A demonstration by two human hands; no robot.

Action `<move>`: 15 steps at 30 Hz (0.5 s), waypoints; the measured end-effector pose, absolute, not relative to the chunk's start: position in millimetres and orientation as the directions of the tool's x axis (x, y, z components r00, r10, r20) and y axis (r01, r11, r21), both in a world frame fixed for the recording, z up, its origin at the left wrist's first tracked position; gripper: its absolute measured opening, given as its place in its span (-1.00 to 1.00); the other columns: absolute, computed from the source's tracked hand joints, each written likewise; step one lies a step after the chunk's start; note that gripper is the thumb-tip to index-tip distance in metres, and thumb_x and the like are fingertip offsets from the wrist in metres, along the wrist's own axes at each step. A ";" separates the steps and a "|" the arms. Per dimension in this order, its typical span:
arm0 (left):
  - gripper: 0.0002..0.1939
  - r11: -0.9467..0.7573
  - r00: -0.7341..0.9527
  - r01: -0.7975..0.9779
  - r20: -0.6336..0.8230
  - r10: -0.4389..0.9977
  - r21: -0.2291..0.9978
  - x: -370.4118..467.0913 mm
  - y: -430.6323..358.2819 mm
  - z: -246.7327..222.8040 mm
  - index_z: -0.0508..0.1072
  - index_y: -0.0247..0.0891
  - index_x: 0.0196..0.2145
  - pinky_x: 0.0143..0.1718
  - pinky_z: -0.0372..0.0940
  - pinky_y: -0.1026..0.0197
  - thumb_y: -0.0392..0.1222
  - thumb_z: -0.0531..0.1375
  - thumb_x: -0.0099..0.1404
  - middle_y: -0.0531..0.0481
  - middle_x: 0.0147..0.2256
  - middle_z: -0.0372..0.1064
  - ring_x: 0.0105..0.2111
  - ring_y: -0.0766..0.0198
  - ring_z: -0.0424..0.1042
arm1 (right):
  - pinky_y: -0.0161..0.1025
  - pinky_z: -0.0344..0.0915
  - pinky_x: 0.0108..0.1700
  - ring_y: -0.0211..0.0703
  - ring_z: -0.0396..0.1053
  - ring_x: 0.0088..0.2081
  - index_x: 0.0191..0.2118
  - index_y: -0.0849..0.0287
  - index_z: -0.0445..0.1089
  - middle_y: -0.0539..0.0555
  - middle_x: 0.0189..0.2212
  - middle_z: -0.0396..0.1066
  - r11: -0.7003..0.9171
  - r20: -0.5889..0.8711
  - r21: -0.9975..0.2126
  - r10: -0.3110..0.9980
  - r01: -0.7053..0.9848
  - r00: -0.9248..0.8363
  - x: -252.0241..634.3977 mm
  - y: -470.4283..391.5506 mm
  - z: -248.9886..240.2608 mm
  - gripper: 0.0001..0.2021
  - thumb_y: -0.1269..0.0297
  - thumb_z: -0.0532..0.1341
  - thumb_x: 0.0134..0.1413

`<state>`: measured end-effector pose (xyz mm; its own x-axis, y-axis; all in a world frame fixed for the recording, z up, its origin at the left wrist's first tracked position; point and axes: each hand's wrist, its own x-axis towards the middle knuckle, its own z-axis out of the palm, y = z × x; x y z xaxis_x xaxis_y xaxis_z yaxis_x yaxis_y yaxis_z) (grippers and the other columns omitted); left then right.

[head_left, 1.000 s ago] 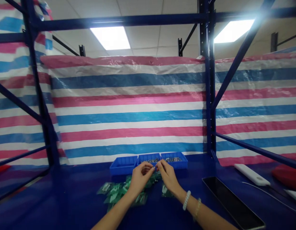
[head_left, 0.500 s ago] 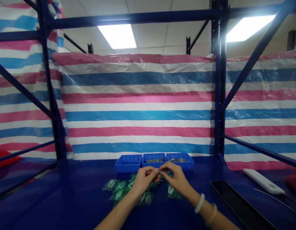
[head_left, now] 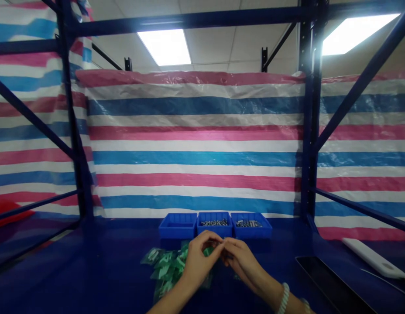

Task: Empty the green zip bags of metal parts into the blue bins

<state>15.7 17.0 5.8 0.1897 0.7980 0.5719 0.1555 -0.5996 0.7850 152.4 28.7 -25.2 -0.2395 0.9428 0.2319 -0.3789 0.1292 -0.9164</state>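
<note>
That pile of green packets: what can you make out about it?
The pile of green packets looks like thin, see-through plastic, with pale patches showing in some. They overlap loosely on the blue tabletop, nearer the camera than the blue trays. The left hand partly hides the pile; whether they touch is unclear.

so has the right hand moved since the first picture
Yes, downward in the view: earlier the right hand overlapped the front of the right blue bin; now it shows just below it.
</note>
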 end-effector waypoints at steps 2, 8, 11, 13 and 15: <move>-0.91 -0.595 0.173 0.174 0.570 0.803 0.785 14.6 16.2 5.2 0.49 -0.29 -0.39 -0.32 0.38 0.22 -0.21 0.24 0.14 -0.05 -0.42 0.45 -0.39 0.21 0.45 | -0.36 0.07 -0.51 -0.28 0.23 -0.54 -0.53 0.26 0.42 0.01 -0.59 0.32 0.069 0.201 -0.900 0.942 -0.430 -0.268 153.1 25.9 -23.6 -0.68 0.05 0.35 -0.17; -0.88 -0.656 0.181 0.322 0.636 0.750 0.682 -1.1 50.3 19.6 0.52 -0.28 -0.34 -0.23 0.41 0.14 -0.25 0.19 0.16 -0.12 -0.31 0.53 -0.31 0.15 0.51 | -0.32 0.09 -0.49 -0.24 0.24 -0.54 -0.47 0.28 0.50 0.07 -0.58 0.39 0.290 0.307 -0.940 0.949 -0.181 -0.073 178.7 42.3 -21.3 -0.55 -0.12 0.26 -0.07; -0.86 -0.697 0.288 0.404 0.641 0.711 0.592 -1.8 89.4 31.0 0.56 -0.24 -0.42 -0.22 0.40 0.11 -0.34 0.19 0.11 -0.12 -0.31 0.54 -0.28 0.12 0.50 | -0.28 0.15 -0.45 -0.17 0.30 -0.50 -0.45 0.25 0.49 0.07 -0.57 0.41 0.432 0.430 -0.899 0.902 0.077 -0.038 191.0 50.2 -24.7 -0.56 -0.09 0.16 0.06; -0.83 -0.719 0.366 0.435 0.623 0.691 0.542 2.0 113.2 35.8 0.57 -0.23 -0.46 -0.22 0.39 0.10 -0.42 0.20 0.04 -0.10 -0.34 0.54 -0.30 0.11 0.50 | -0.25 0.19 -0.39 -0.12 0.33 -0.45 -0.42 0.22 0.48 0.08 -0.52 0.43 0.515 0.519 -0.813 0.852 0.271 -0.062 194.9 50.5 -26.8 -0.64 0.05 0.11 0.16; -0.77 -0.739 0.423 0.460 0.610 0.670 0.492 5.8 126.4 36.5 0.58 -0.23 -0.45 -0.14 0.36 0.06 -0.47 0.19 0.00 -0.08 -0.32 0.55 -0.27 0.08 0.49 | -0.23 0.21 -0.33 -0.10 0.35 -0.39 -0.40 0.19 0.47 0.07 -0.47 0.44 0.582 0.593 -0.675 0.794 0.454 -0.137 195.7 47.9 -28.3 -0.77 0.22 0.12 0.15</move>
